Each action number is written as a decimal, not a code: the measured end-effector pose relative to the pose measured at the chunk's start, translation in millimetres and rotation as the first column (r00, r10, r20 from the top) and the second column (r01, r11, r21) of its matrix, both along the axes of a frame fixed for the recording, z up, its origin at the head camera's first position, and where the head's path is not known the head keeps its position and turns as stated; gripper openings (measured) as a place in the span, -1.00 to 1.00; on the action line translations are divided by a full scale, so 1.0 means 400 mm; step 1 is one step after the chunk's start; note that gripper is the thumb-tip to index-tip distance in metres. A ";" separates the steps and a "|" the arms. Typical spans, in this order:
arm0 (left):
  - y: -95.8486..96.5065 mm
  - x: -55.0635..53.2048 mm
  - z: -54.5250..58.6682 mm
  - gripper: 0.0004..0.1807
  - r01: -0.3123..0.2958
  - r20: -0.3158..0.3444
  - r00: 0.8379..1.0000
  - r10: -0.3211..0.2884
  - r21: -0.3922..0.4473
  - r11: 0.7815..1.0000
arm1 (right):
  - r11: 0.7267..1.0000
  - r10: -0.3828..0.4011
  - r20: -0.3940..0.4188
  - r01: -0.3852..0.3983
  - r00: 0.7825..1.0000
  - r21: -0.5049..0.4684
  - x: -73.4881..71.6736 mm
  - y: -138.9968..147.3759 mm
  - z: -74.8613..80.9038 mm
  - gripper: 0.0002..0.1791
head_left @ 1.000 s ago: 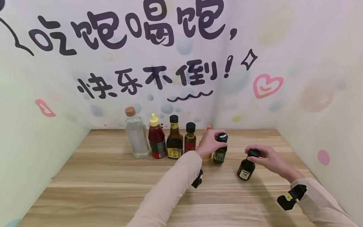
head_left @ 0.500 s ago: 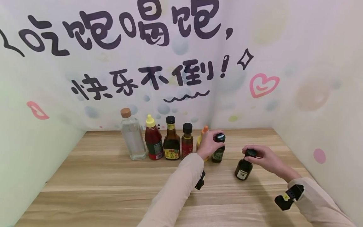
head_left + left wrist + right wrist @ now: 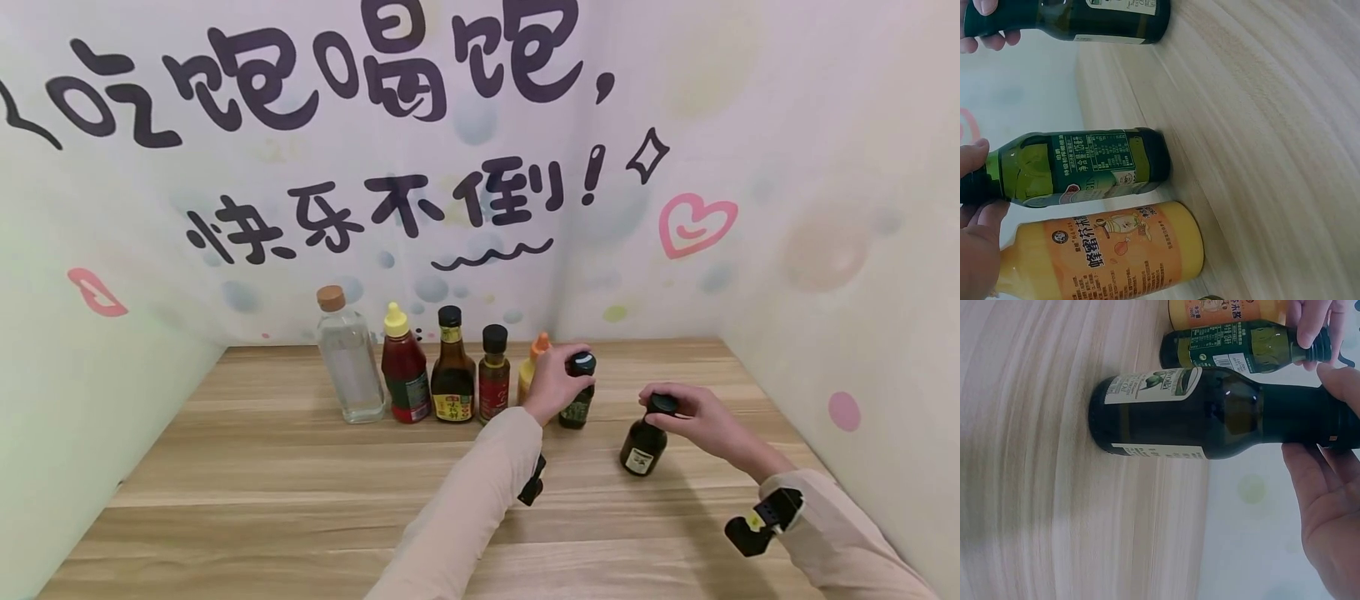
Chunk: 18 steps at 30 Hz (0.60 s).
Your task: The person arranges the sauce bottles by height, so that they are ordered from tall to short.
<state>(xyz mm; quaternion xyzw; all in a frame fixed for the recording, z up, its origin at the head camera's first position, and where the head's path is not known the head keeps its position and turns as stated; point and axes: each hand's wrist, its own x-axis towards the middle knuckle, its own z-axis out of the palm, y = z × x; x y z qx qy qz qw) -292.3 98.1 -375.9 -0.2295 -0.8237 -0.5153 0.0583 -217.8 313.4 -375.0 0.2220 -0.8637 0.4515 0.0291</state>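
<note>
My left hand (image 3: 553,383) pinches the dark cap of a small green olive oil bottle (image 3: 1079,167), thumb on one side and fingers on the other. This bottle stands upright at the right end of a row. To its right and nearer me, my right hand (image 3: 705,422) grips the neck and cap of a darker, rounder olive oil bottle (image 3: 1160,415) with a cream label. Its base is at the wooden table. Right beside the green bottle is a yellow honey mustard bottle (image 3: 1122,253) with an orange tip, partly hidden behind my left hand in the head view.
Leftward along the table's (image 3: 262,500) back run a small red-labelled bottle (image 3: 493,387), a brown sauce bottle (image 3: 453,379), a red squeeze bottle (image 3: 406,375) with a yellow nozzle and a clear bottle (image 3: 350,362). A printed cloth wall (image 3: 300,275) stands behind them.
The head view has shifted slightly, so everything sits a little further left in it. Both hands keep their holds on the two olive oil bottles, with little other movement.
</note>
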 end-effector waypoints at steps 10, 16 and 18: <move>0.008 -0.005 -0.002 -0.55 0.016 0.020 1.000 -0.015 -0.024 1.000 | 1.000 0.007 -0.030 -0.007 1.000 -0.006 -0.004 0.003 -0.008 -0.74; 0.005 0.000 0.008 -0.56 0.034 0.013 0.999 -0.033 -0.053 0.998 | 1.000 0.008 -0.038 -0.008 0.999 -0.012 -0.006 0.005 -0.012 -0.73; 0.005 0.002 0.010 -0.56 0.037 0.016 0.999 -0.036 -0.066 0.997 | 1.000 0.005 -0.037 -0.006 0.999 -0.016 -0.005 0.003 -0.012 -0.73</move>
